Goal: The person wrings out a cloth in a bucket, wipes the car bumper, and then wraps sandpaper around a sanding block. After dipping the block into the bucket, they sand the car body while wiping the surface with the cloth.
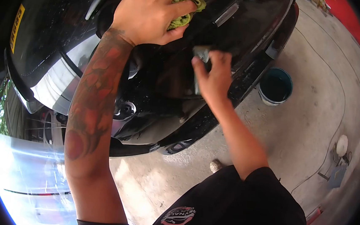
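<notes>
My left hand (151, 15) is closed around a crumpled yellow-green cloth (180, 22), high over the black car's body near the top of the view. To its lower right, my right hand (216, 75) grips a flat greyish pad (201, 55) against the glossy black car panel (166, 75). Motion smears this hand a little, and its fingers partly cover the pad; its exact kind does not show. Small water drops dot the dark paint around both hands.
A bucket (276, 87) of dark liquid stands on the concrete floor (315, 106) beside the car's lower edge. A thin cable (341, 121) runs across the floor at right, near a round white object (342, 144). A yellow number plate (16, 27) shows at far left.
</notes>
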